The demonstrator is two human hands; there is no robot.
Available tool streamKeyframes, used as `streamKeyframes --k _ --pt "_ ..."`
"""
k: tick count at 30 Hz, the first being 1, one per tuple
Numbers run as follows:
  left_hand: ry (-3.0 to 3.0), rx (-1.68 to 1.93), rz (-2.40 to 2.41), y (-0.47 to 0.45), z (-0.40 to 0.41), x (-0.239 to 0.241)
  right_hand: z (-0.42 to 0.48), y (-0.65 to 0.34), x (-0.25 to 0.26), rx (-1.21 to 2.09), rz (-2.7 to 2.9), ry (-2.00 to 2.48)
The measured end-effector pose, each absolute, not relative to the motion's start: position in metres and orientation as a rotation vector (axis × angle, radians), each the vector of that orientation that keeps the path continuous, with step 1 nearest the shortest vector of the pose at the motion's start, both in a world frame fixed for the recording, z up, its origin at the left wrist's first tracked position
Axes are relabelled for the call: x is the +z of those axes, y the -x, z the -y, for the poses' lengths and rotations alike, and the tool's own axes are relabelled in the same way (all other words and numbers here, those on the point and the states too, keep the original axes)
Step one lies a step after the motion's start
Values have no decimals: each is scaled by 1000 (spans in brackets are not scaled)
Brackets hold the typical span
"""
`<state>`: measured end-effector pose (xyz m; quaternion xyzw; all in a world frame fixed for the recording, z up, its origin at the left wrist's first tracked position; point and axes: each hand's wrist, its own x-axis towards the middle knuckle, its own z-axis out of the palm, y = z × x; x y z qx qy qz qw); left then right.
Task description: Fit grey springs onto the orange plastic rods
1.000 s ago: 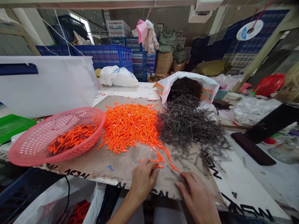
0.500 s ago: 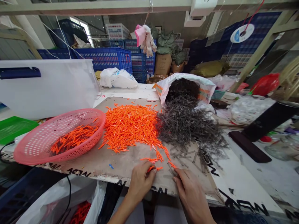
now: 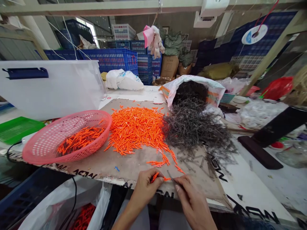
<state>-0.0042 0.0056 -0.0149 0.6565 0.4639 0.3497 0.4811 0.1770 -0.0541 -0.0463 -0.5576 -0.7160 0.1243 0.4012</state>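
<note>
Near the table's front edge, my left hand (image 3: 147,186) is closed on small orange plastic pieces (image 3: 155,177), and the tip of one points right from between finger and thumb. My right hand (image 3: 192,198) pinches a thin grey coil spring (image 3: 169,174) close to that tip; whether the two touch I cannot tell. Beyond the hands lies a heap of orange plastic pieces (image 3: 136,127), with a few strung out toward my right hand. To its right spreads a tangled pile of dark springs (image 3: 196,124), spilling from a white sack (image 3: 217,84) on its side.
A pink perforated basket (image 3: 31,148), holding orange pieces with dark parts among them, stands at the left. Behind it are a green tray (image 3: 19,129) and a large translucent bin (image 3: 55,92). A black stand (image 3: 261,151) is at the right. Below the edge hangs an open white bag (image 3: 45,204).
My right hand has come away from the loose orange pieces and now holds a spring close to my left hand. The left hand has lowered slightly, with an orange tip pointing right. The view has shifted slightly.
</note>
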Motion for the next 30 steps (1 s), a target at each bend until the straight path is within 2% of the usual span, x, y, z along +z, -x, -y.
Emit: streamKeyframes --k 10,15,20,30 --pt "-1223 840 -989 1 12 -14 58 -152 -34 579 1597 1380" --pt "-906 859 -901 -1 21 -20 62 -150 -39 692 1449 1404" --pt "-853 890 -922 -5 28 -20 62 -150 -50 739 1404 1398" --pt "-805 945 -945 -8 27 -20 69 -146 -36 560 1397 1349"
